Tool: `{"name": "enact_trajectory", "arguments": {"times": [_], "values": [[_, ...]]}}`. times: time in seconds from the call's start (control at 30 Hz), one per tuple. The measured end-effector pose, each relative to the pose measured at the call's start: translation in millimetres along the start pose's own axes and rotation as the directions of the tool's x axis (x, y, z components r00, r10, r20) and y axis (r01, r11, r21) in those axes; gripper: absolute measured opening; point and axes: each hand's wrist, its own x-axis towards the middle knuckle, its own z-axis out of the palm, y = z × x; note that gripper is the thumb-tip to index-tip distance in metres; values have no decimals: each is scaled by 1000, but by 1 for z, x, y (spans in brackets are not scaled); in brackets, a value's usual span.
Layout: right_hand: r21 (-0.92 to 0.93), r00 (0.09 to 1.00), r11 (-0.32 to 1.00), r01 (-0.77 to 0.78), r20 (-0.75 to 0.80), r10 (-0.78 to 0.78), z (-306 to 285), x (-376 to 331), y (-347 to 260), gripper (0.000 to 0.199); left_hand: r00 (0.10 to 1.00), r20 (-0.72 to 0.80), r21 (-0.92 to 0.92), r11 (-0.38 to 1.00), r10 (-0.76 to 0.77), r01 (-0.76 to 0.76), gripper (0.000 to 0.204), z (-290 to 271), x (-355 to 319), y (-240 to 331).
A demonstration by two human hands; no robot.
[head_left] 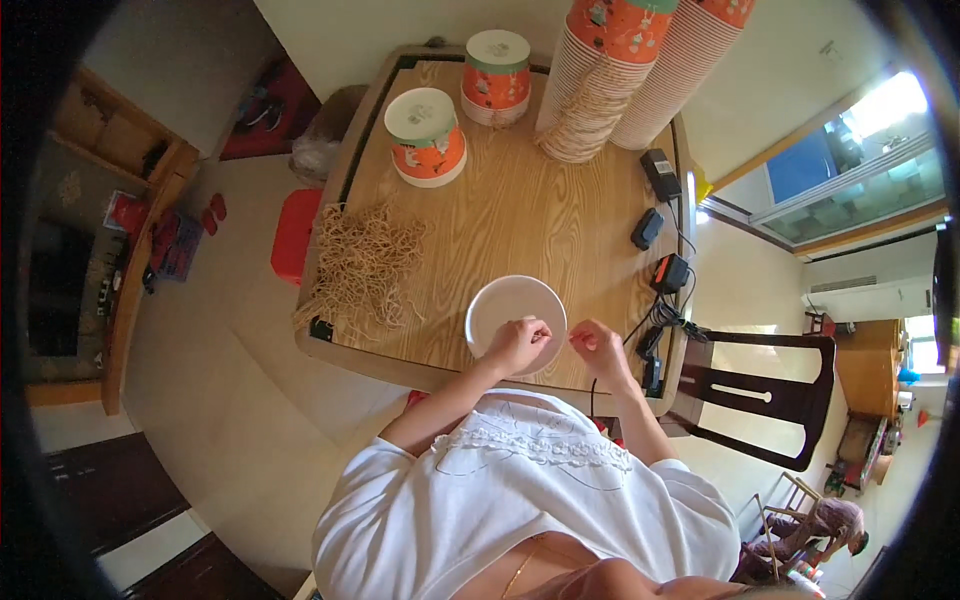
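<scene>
At the near edge of the wooden table (520, 215), both hands sit on or just beside one white round lid (505, 305). Left hand (517, 345) has its fingers curled over the lid's near-right rim and touching it; can't tell if it actually grips. Right hand (597, 345) is just right of the lid, fingers pinched together, maybe on a thin strand, too small to tell. The lid lies flat and is round, so it has no long axis; can't tell which face is up.

Counts: 1 loose lid, 2 orange paper tubs, 2 tall cup stacks, 1 pile of rubber bands.

The tubs stand upright at the far left, each capped with a white lid, so their contents are hidden: left tub (427, 138), far tub (496, 76). The stacks (640, 70) of nested orange cups lean at the far right, touching each other.

The tan rubber bands (362, 262) lie loose on the left side, some hanging over the edge. Black chargers and cables (662, 255) run along the right edge.
</scene>
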Motion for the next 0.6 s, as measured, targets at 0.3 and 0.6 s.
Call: {"name": "enact_trajectory", "arguments": {"times": [0.3,0.6], "values": [[-15,941,942,336,38,-335,0,6,-48,14,971,172,-593,770,-167,237,10,-29,5,22],[-52,930,929,367,19,-366,2,7,-43,6,981,37,-540,822,-188,178,8,-24,0,27]]}}
